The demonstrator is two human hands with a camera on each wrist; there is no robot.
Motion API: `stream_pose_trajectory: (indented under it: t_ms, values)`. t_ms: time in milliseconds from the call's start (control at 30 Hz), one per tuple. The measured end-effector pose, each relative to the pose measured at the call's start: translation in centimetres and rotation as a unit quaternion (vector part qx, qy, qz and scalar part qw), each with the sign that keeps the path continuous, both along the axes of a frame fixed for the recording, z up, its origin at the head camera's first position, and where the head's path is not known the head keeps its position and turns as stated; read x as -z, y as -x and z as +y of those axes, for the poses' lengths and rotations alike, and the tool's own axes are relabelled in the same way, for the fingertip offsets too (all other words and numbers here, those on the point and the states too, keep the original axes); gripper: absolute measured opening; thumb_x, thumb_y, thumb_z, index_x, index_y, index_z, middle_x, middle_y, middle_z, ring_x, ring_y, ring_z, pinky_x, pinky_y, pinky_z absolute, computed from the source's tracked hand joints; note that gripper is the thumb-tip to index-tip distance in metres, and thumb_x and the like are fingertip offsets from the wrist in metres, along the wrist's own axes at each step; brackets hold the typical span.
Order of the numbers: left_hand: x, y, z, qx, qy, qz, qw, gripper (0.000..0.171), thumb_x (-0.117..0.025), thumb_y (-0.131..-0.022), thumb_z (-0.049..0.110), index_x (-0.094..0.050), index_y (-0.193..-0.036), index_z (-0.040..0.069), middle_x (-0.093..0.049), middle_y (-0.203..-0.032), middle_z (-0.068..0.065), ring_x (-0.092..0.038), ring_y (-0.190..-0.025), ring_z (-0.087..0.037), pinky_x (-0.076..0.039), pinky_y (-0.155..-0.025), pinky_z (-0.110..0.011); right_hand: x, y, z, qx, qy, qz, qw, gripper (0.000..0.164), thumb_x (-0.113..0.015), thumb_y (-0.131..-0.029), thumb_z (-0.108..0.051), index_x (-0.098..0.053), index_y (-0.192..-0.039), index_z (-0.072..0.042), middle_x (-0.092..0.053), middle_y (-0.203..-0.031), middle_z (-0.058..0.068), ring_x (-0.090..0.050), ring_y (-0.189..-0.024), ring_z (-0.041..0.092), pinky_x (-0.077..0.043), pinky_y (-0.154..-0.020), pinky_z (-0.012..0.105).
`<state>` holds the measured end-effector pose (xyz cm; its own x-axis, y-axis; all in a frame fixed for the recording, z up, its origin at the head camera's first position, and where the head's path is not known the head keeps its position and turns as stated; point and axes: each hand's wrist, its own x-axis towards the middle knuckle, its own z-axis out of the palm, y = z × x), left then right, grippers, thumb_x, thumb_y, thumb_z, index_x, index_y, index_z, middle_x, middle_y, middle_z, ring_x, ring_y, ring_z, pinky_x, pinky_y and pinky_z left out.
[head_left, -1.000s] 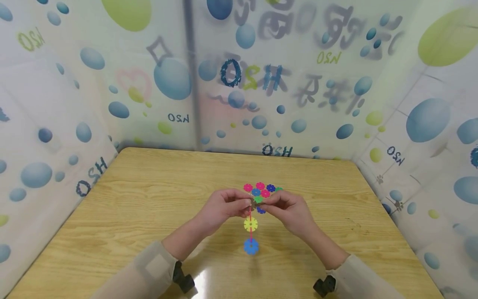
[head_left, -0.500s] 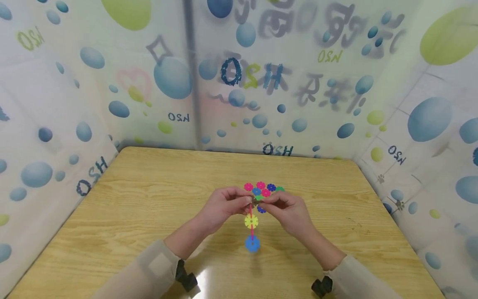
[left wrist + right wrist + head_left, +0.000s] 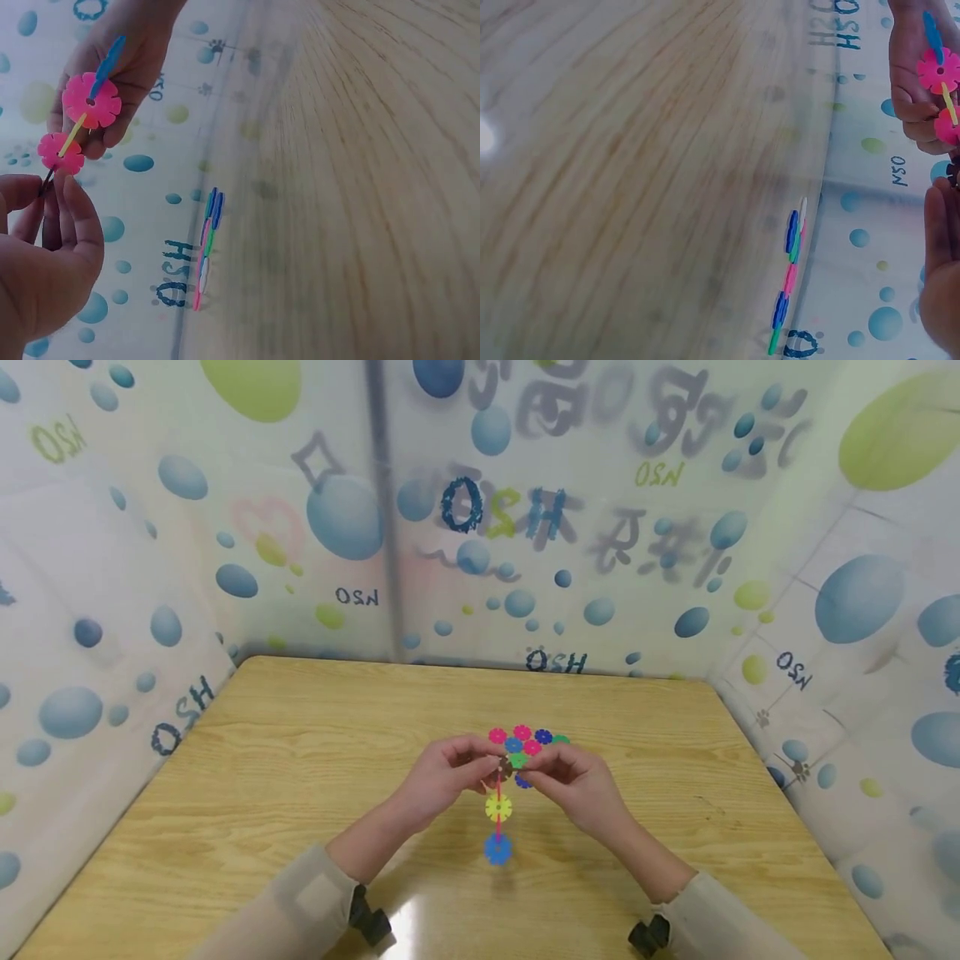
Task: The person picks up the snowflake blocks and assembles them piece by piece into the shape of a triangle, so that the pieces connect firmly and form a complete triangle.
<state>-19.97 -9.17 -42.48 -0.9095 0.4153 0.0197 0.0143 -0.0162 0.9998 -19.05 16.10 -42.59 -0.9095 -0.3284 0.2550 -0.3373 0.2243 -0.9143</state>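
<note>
In the head view my left hand [image 3: 450,777] and right hand [image 3: 581,781] meet over the table. Fingertips of both pinch a brown notched disc [image 3: 506,768] at the near end of a chain of slotted plastic discs. Below it come a pink disc, a yellow disc [image 3: 498,807], another pink disc and a blue disc [image 3: 497,850] at the bottom. The left wrist view shows the pink discs face-on, the larger pink disc [image 3: 91,100] beside the edge-on blue one. Fingers partly cover the brown disc.
Behind the hands, loose notched discs in pink, blue and green lie flat on the wooden table [image 3: 337,727], among them a pink disc [image 3: 522,732]. A patterned curtain [image 3: 465,602] rises at the table's far edge and both sides.
The chain has swung slightly left below the hands, and more of the brown disc shows between the fingertips. Both hands keep nearly the same place; the loose discs lie unmoved.
</note>
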Motion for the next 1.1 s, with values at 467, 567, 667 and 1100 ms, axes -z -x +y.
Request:
stream_pose_trajectory:
  t_ms: [467,567,667,1100]
  values:
    - [0.27,-0.25,0.70,0.006,0.066,0.023,0.9975,0.032,-0.082,-0.101,0.030,-0.077,-0.129,0.016,-0.079,-0.127,-0.003,-0.074,-0.117,-0.019,-0.062,-0.099,-0.034,0.58,-0.01,-0.02,0.002,-0.007,0.081,0.997,0.009,-0.079,-0.099,-0.001,-0.080,-0.104,-0.009,-0.078,-0.105,0.009,-0.072,-0.097,0.005,-0.062,-0.078,0.025]
    - [0.11,-0.30,0.73,0.000,0.085,0.028,0.9960,0.032,-0.081,-0.102,0.033,-0.078,-0.129,0.017,-0.080,-0.126,0.000,-0.073,-0.115,-0.018,-0.061,-0.098,-0.034,0.56,-0.05,-0.09,-0.002,-0.002,0.089,0.996,0.009,-0.078,-0.100,-0.001,-0.080,-0.103,-0.009,-0.077,-0.104,0.010,-0.071,-0.096,0.005,-0.060,-0.075,0.025]
    - [-0.02,-0.33,0.72,-0.001,0.097,0.029,0.9949,0.034,-0.080,-0.102,0.034,-0.079,-0.130,0.015,-0.080,-0.125,0.000,-0.072,-0.113,-0.018,-0.060,-0.097,-0.034,0.60,-0.06,-0.12,-0.007,0.002,0.094,0.996,0.010,-0.078,-0.099,0.000,-0.080,-0.102,-0.009,-0.077,-0.104,0.010,-0.071,-0.095,0.006,-0.060,-0.073,0.025]
    - [-0.01,-0.11,0.67,0.014,0.116,0.034,0.9926,0.032,-0.080,-0.102,0.038,-0.080,-0.129,0.020,-0.081,-0.122,0.002,-0.070,-0.113,-0.019,-0.059,-0.094,-0.036,0.34,-0.28,-0.10,-0.007,-0.012,0.090,0.996,0.003,-0.081,-0.100,-0.010,-0.079,-0.102,-0.009,-0.075,-0.107,0.006,-0.069,-0.089,0.008,-0.060,-0.069,0.026]
